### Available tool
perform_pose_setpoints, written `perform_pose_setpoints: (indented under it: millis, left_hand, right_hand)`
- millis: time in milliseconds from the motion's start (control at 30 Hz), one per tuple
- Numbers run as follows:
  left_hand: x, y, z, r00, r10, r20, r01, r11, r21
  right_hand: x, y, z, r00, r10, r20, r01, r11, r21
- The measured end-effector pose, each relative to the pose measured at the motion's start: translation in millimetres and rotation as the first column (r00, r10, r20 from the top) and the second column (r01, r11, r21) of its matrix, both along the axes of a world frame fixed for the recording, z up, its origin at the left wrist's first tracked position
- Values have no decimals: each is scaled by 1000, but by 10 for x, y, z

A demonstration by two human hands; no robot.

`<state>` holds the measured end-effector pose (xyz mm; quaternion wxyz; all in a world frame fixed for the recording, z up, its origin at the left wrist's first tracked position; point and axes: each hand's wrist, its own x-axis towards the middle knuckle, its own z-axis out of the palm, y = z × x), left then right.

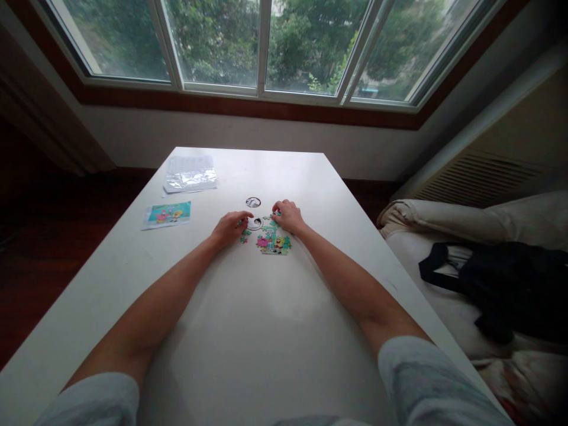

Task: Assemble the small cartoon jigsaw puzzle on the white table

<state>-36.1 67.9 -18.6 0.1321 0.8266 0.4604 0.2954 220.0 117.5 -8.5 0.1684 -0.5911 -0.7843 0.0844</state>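
A partly joined jigsaw puzzle [274,243] lies on the white table, showing a pink figure and a yellow figure among green and teal pieces. My left hand [229,228] is at the left of the puzzle, fingers bent inward; whatever is between them is too small to make out. Several loose puzzle pieces [245,236] lie just below its fingertips. On the other side, my right hand [289,217] rests over the upper right part of the puzzle, with thumb and fingers curled together at a small green piece. Its fingertips partly cover the pieces there.
A picture card [167,214] with the cartoon figures lies left on the white table [266,331]. Behind it is a clear plastic bag [190,173] with paper. Two round holes [253,202] pierce the tabletop. Dark clothing [501,284] lies on a sofa at right.
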Motion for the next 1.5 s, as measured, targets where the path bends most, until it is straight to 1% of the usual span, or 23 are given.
perform_pose_setpoints:
  millis: [133,300,467,600,800,900,1000,1067,1167,1233,1333,1400,1500]
  left_hand:
    - [-9,4,7,1000,21,-5,-21,1000,8]
    - [-23,20,-20,997,79,-16,-79,996,29]
    - [-26,19,-15,997,72,-28,-71,997,44]
    - [-13,6,-6,995,100,-27,-98,993,67]
    - [7,-49,-3,993,117,-35,-115,992,54]
    - [32,-87,10,997,68,-47,-65,996,55]
    - [70,-115,26,994,-57,-93,63,996,65]
    - [91,-128,37,980,-144,-136,155,986,68]
    - [105,-146,62,953,-229,-198,245,968,58]
    - [109,-162,87,940,-250,-234,268,962,47]
    - [119,-186,127,923,-273,-271,290,957,26]
    - [130,-197,143,914,-290,-284,307,952,18]
    - [147,-207,144,907,-308,-287,327,945,21]
  right_hand:
    - [17,-6,-9,995,75,-62,-73,997,30]
    - [77,-31,12,982,127,-140,-119,991,59]
    - [115,-104,75,938,202,-282,-182,978,98]
    - [84,-244,107,880,277,-386,-283,958,42]
    - [21,-481,78,829,335,-448,-374,928,3]
    - [17,-528,42,822,347,-453,-385,923,7]
    - [21,-521,2,831,331,-448,-364,931,14]
    - [25,-507,-22,836,329,-439,-356,934,21]
    - [30,-503,-42,841,349,-414,-363,931,49]
    - [35,-518,-43,850,389,-356,-381,920,94]
    - [47,-553,-38,860,459,-223,-437,888,144]
    - [53,-580,-31,866,477,-152,-457,877,147]
    - [58,-614,-18,874,477,-91,-462,875,142]
